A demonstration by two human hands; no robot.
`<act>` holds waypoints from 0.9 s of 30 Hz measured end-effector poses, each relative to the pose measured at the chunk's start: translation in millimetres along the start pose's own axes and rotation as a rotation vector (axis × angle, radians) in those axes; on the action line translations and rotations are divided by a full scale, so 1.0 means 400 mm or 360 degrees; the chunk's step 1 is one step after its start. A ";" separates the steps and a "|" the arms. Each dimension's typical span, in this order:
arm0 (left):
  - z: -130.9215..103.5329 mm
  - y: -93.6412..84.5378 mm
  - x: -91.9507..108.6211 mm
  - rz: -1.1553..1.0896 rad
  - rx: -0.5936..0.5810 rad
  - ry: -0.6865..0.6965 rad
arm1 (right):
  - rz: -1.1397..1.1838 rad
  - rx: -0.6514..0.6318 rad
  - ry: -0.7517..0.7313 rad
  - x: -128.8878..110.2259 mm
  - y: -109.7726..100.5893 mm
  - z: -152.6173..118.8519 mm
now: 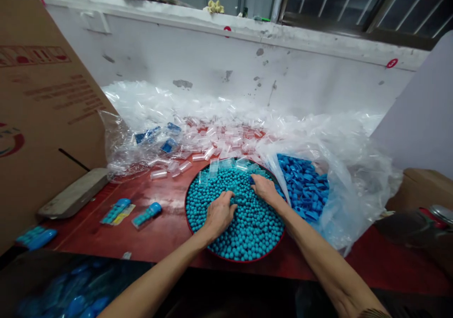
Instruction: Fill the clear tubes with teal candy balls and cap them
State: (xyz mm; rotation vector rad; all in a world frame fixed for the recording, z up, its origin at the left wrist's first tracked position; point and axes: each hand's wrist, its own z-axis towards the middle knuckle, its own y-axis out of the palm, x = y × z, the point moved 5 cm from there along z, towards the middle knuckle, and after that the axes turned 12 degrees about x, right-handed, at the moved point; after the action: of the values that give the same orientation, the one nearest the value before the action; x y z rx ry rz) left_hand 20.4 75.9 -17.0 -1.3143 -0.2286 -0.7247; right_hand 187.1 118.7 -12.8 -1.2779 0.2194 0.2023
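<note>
Head view, left hand: we see our left hand (220,213) over the teal balls (253,233), fingers curled beside a clear piece (238,196); we cannot tell whether they grip it.
Right hand: we hold a small blue piece (252,180) between the fingertips of our right hand (265,189), above the balls' far right part.
Hands: we keep them apart.
Round tray: we have this red-rimmed tray (235,260) at the near edge of the red table (159,245), filled with the teal balls; clear tubes (213,167) lie at its far side.
Right of the tray: we see an open plastic bag (348,190) of blue caps (306,186), and further right a jar (440,216) with a metal lid.
Left of the tray: we have two ball-filled tubes (146,215) with blue caps, lying down, one by a yellow card (123,215); more lie near a grey block (76,193) and a cardboard box (42,91).
Far side: we see loose clear tubes heaped between crumpled plastic bags (134,96), before a white wall (148,49).
</note>
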 end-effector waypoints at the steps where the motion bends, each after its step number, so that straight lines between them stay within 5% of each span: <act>1: 0.002 0.005 0.001 0.0034 -0.0020 0.0001 | 0.0029 -0.0014 0.0000 0.003 0.006 -0.003; 5: -0.002 0.010 0.002 0.0081 -0.0089 0.0066 | 0.0189 -0.0005 0.0111 0.039 0.005 -0.033; 10: 0.004 0.024 0.003 0.0088 -0.0112 0.0006 | 0.0902 -0.0223 0.0564 0.067 0.012 -0.109; 12: 0.009 0.029 0.001 0.0083 -0.0110 -0.0032 | 0.0712 -0.0242 0.0426 0.056 -0.007 -0.137; 17: 0.020 0.022 -0.006 -0.0127 -0.0078 0.0017 | -0.0253 0.0145 0.0031 0.022 -0.094 -0.164; 21: 0.030 0.009 -0.019 -0.0494 -0.0103 0.0001 | -0.0421 -0.0034 -0.0488 -0.029 -0.068 -0.168; 27: 0.027 0.011 -0.044 -0.1066 -0.0214 -0.0313 | -0.0466 -0.0141 -0.0570 -0.023 -0.033 -0.177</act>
State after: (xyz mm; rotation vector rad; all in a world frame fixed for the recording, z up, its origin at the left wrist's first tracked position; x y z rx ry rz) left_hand 12.3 92.4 -27.2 -1.4458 -0.8160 -1.1860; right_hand 178.4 46.8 -17.4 -1.3213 -0.2851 0.1867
